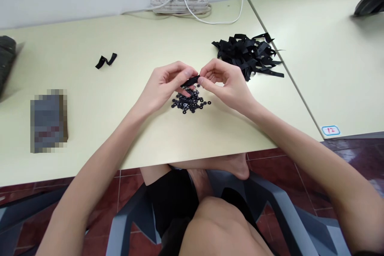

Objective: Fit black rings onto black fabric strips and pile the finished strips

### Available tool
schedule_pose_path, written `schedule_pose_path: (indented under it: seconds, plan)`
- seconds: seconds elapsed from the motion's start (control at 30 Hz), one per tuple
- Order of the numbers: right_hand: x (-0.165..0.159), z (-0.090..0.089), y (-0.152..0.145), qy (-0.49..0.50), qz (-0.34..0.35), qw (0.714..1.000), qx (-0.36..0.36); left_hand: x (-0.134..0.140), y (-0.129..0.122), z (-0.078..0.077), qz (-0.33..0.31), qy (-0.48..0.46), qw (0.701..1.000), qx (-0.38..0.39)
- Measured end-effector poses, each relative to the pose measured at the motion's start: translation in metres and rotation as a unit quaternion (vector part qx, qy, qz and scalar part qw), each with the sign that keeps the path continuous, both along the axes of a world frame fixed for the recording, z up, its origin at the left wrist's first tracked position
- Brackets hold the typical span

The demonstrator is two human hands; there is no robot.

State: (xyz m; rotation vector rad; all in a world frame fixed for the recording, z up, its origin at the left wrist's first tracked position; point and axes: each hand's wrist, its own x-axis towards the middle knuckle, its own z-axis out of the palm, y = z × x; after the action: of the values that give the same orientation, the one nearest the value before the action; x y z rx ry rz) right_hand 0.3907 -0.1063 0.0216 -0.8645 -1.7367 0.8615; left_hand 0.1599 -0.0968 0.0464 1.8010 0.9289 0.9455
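Note:
Between my two hands, above the table, is a short black fabric strip (pixel 191 81). My left hand (pixel 171 82) pinches it between thumb and fingers from the left. On the other side, my right hand (pixel 223 80) grips its right end with thumb and forefinger. Just below my hands lies a heap of small round black buttons or snaps (pixel 189 102), partly hidden by my left fingers. A larger pile of black strips (pixel 246 54) lies behind my right hand. Two more strips (pixel 106 61), or one folded strip, rest apart at the left.
A power strip (pixel 181 4) with a white cable (pixel 207 20) sits against the wall. A blurred-out box-like object (pixel 48 122) stands at the left, with dark objects at both far edges. A numbered label (pixel 331 130) is right of the table seam (pixel 288 72).

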Motion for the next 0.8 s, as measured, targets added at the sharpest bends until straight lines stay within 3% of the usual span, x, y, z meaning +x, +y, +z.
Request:
schedule_pose_path:
  seconds: [0.2, 0.37, 0.47, 0.53, 0.63, 0.73, 0.8]
  plan:
    - [0.002, -0.004, 0.006, -0.008, 0.019, 1.0, -0.023, -0.006, 0.007, -0.005, 0.011, 0.02, 0.999, 0.041]
    - [0.007, -0.01, 0.017, -0.078, -0.027, 0.996, -0.018, -0.031, 0.043, -0.022, 0.055, -0.018, 0.991, 0.12]
    - [0.012, -0.012, 0.023, -0.144, -0.045, 0.989, 0.006, -0.07, 0.078, -0.03, 0.152, -0.036, 0.976, 0.153]
    - [0.015, -0.012, 0.025, -0.175, -0.051, 0.983, 0.021, -0.109, 0.104, -0.038, 0.253, -0.041, 0.951, 0.171]
    - [0.014, -0.011, 0.025, -0.191, -0.054, 0.98, 0.03, -0.175, 0.138, -0.052, 0.331, -0.013, 0.921, 0.204]
    - [0.011, -0.015, 0.026, -0.182, -0.056, 0.98, 0.056, -0.224, 0.155, -0.063, 0.41, -0.024, 0.882, 0.231]
    - [0.01, -0.019, 0.028, -0.173, -0.069, 0.98, 0.067, -0.241, 0.156, -0.066, 0.445, -0.034, 0.865, 0.227]
